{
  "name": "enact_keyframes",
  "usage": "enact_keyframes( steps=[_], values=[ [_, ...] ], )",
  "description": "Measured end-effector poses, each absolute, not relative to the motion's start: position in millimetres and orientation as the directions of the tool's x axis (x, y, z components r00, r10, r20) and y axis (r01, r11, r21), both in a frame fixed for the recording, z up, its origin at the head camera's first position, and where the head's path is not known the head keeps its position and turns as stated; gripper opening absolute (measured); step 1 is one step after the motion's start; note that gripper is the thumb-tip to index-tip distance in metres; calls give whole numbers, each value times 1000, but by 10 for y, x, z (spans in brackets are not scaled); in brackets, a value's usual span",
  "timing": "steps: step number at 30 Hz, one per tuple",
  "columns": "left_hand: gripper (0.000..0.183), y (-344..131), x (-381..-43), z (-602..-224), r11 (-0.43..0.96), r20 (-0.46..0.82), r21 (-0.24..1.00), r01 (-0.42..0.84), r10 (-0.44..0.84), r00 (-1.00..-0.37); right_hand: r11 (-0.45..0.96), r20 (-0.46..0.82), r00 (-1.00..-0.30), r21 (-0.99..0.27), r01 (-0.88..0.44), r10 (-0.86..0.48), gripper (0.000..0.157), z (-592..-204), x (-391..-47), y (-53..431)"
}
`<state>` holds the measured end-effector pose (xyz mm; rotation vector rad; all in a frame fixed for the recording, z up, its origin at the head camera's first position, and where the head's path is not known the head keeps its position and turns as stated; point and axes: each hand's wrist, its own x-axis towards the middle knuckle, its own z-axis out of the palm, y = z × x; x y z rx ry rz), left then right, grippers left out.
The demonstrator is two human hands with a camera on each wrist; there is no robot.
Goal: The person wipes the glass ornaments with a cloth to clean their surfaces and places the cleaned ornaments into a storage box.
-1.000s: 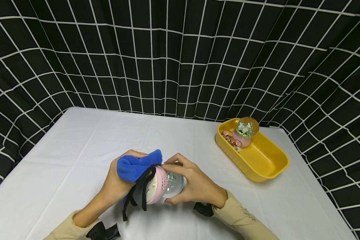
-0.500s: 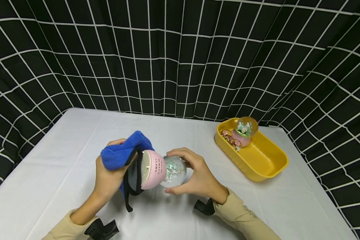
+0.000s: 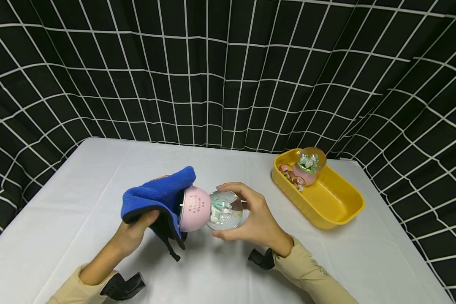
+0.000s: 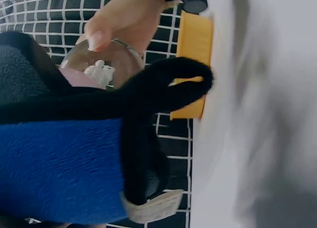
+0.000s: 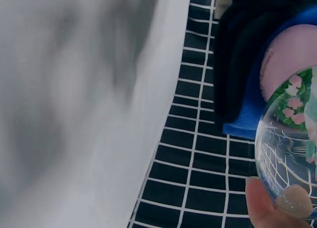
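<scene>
A snow globe with a pink lettered base [image 3: 196,210] lies sideways in the air above the table, its glass ball pointing right. My right hand [image 3: 259,217] grips the glass ball between thumb and fingers. On the left, my left hand [image 3: 131,237] holds a blue cloth [image 3: 146,198] with black edging, thumb on the near side and other fingers mostly hidden by it. The cloth covers the underside of the pink base. In the left wrist view the cloth's black loop [image 4: 190,79] and white tag [image 4: 153,208] show. Pink and green decoration [image 5: 295,104] sits inside the glass.
A yellow tray [image 3: 340,202] stands at the right rear of the white table [image 3: 220,270]. In it are another pink-based snow globe [image 3: 308,166] and small pinkish clear items [image 3: 297,182]. A black curtain [image 3: 213,84] with white grid lines surrounds the table.
The snow globe has risen and turned, bringing its lettering into view. My left hand has shifted left and spread the cloth around the base's bottom. My right hand keeps hold of the glass.
</scene>
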<state>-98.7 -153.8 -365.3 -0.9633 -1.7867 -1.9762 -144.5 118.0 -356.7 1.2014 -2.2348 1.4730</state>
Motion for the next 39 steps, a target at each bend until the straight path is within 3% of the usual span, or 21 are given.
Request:
enact_keyframes(
  steps=[5,7,10,16,21,26,31,39],
  values=[
    [84,-1466,-987,-3589,122,526,790,601,368,-767,157,585,-619,-648,-745,-524,79,-3576,-1440,1164],
    [90,-1431,-986,-3605,223,492,780,585,359,-793,153,593,-599,-631,-761,-538,78,-3582,-1435,1158],
    [83,-1390,-994,-3632,270,513,763,588,302,-804,148,603,-573,-606,-781,-555,77,-3583,-1425,1152],
    [54,-1352,-1005,-3637,213,604,743,634,194,-773,125,625,-543,-584,-802,-561,78,-3575,-1413,1152],
    [46,-1357,-1028,-3627,185,652,718,671,156,-742,107,634,-521,-572,-813,-571,79,-3570,-1410,1148],
    [61,-1396,-1025,-3588,175,544,784,595,266,-796,91,648,-500,-556,-826,-574,80,-3557,-1412,1155],
    [85,-1428,-1042,-3611,186,448,815,549,399,-800,101,656,-487,-534,-839,-577,80,-3549,-1402,1155],
    [77,-1406,-1015,-3643,326,303,848,418,349,-887,176,652,-453,-445,-878,-608,76,-3553,-1374,1120]
  ],
)
